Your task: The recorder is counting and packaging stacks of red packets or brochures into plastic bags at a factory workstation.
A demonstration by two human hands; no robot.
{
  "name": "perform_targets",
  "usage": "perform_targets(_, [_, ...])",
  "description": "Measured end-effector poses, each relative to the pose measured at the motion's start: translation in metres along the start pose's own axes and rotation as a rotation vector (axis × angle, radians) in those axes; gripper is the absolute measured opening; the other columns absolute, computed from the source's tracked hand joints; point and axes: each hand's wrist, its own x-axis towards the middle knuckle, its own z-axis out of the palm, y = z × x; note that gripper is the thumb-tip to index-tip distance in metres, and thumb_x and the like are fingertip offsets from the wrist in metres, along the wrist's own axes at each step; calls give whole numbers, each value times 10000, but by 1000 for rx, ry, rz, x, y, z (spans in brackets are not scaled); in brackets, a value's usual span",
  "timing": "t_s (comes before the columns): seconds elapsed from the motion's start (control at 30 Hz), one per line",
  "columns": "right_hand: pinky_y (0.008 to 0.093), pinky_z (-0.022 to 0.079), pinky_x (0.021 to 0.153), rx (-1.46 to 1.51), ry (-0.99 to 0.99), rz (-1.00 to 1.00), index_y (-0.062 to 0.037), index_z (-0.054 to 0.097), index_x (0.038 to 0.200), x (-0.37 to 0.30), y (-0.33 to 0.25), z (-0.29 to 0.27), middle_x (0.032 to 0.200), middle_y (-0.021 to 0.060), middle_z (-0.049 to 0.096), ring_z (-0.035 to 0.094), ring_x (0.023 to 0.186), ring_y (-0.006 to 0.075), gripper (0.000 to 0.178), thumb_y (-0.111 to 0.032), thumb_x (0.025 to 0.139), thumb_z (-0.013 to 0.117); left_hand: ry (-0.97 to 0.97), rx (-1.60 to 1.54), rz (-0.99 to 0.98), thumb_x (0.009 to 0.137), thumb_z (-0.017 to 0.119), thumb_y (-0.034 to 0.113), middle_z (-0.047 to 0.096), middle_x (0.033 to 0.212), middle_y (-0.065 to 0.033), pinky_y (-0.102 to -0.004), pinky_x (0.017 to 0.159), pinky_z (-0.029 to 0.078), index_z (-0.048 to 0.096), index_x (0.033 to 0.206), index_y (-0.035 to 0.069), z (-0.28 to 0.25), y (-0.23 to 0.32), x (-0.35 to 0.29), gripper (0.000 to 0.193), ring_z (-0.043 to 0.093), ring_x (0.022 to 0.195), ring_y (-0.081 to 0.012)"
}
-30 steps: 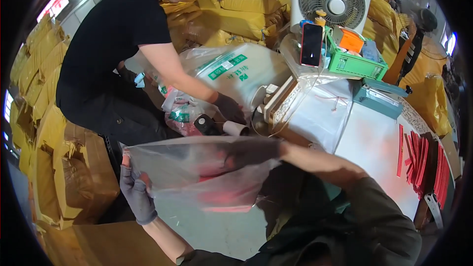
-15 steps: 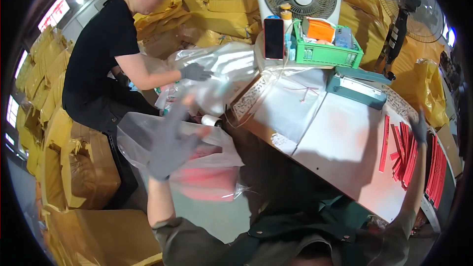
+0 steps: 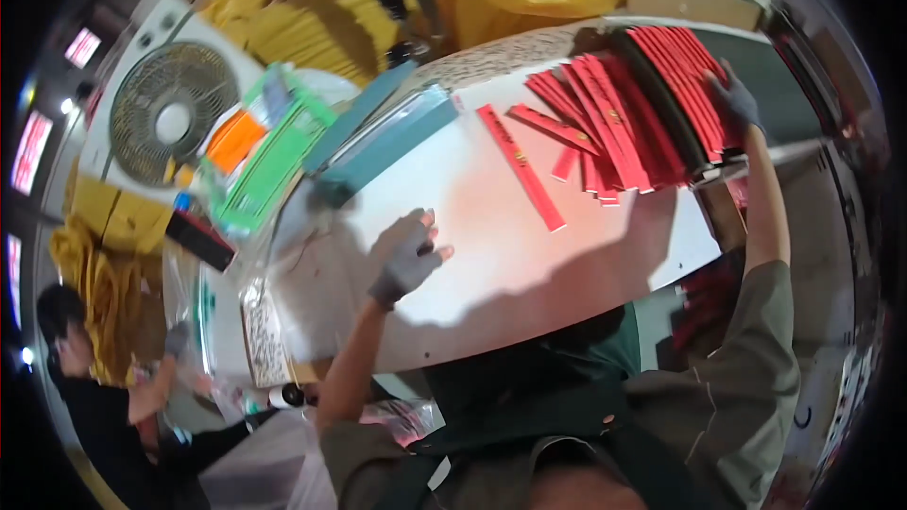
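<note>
My left hand [image 3: 408,260], in a grey glove with bare fingertips, hovers over the white tabletop [image 3: 491,293]. Its fingers are loosely bent and apart, holding nothing I can see. At the far right, my right hand [image 3: 737,99], gloved the same way, rests against the right end of a row of long narrow red packets [image 3: 675,85]. Its fingers look stretched out along them. Left of a dark strip, more red packets [image 3: 605,118] lie fanned in a loose heap. One single red packet [image 3: 521,168] lies apart, nearer my left hand.
A teal sealer-like device [image 3: 392,146] stands at the table's back. Left of it are a green crate [image 3: 274,175] with an orange box, a phone [image 3: 200,240] and a fan [image 3: 173,109]. Another person [image 3: 104,397] works at lower left; yellow sacks [image 3: 321,19] are piled behind.
My view has swung right towards the red packets. My left hand has gone from beside the clear plastic bag to above the tabletop. My right hand stays by the packet row.
</note>
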Motion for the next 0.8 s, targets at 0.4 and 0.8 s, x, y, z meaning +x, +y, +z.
perform_targets(0.4, [430, 450, 863, 15, 61, -558, 31, 424, 1256, -102, -188, 74, 1197, 285, 493, 552, 1020, 407, 825, -645, 789, 494, 565, -164, 235, 774, 682, 371, 481, 1227, -204, -325, 907, 445, 385, 1299, -24, 92, 66, 191, 721, 514, 1107, -292])
perform_targets(0.8, [381, 421, 933, 337, -286, -195, 79, 277, 1354, -133, -239, 104, 1170, 311, 526, 535, 1108, 374, 1066, -704, 693, 572, 616, -583, 124, 759, 708, 385, 535, 1206, -169, -300, 938, 407, 214, 1374, -80, 92, 47, 196, 916, 538, 1078, -230])
